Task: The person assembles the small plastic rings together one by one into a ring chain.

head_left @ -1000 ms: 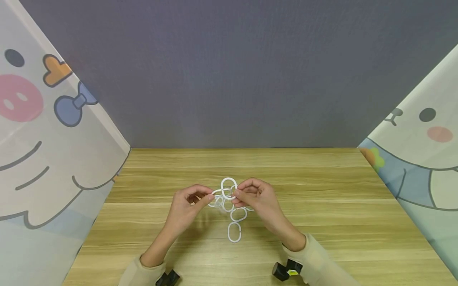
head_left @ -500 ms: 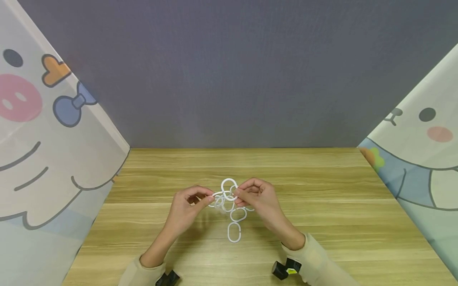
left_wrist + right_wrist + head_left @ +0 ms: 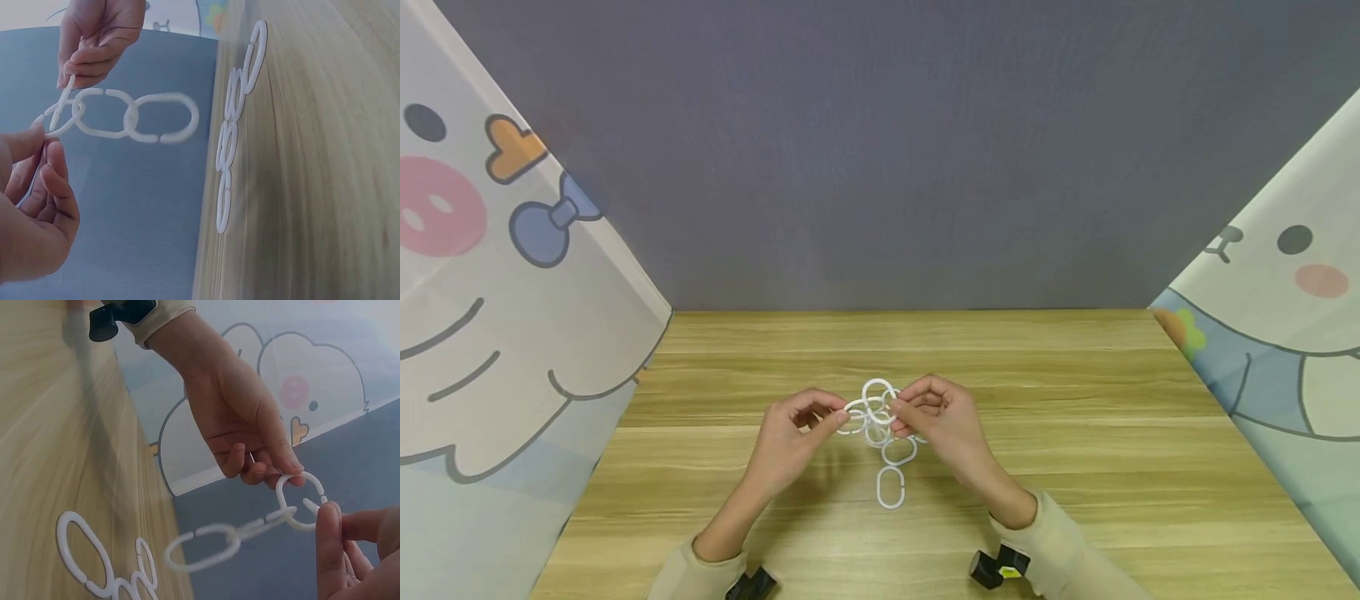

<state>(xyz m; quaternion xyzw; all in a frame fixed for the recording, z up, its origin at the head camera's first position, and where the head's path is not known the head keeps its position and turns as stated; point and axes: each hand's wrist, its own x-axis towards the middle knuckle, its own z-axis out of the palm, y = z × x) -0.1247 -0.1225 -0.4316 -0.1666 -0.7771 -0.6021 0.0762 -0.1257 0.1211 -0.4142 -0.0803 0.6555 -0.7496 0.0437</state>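
My left hand point(image 3: 790, 433) pinches a white oval plastic chain link point(image 3: 279, 495) between thumb and fingers. Two more links, a middle one point(image 3: 102, 134) and an end one point(image 3: 165, 97), hang from it in a short chain. With thumb and fingertips, my right hand point(image 3: 951, 427) grips another white link point(image 3: 877, 382) by its side. This link has a gap in it and crosses the left hand's link; in the right wrist view its open end point(image 3: 310, 505) shows inside that oval. Both hands are raised above the table, close together.
Below the hands, several white links lie on the wooden table point(image 3: 737, 350), the nearest link point(image 3: 891, 507) toward the person. The right hand partly covers some. A grey panel point(image 3: 880, 167) stands behind the table, with cartoon-printed panels point(image 3: 602, 333) at both sides.
The right hand's link has dipped slightly and tilted against the left hand's link. The hanging links have swung a little. Both hands keep their grip and nearly the same place.
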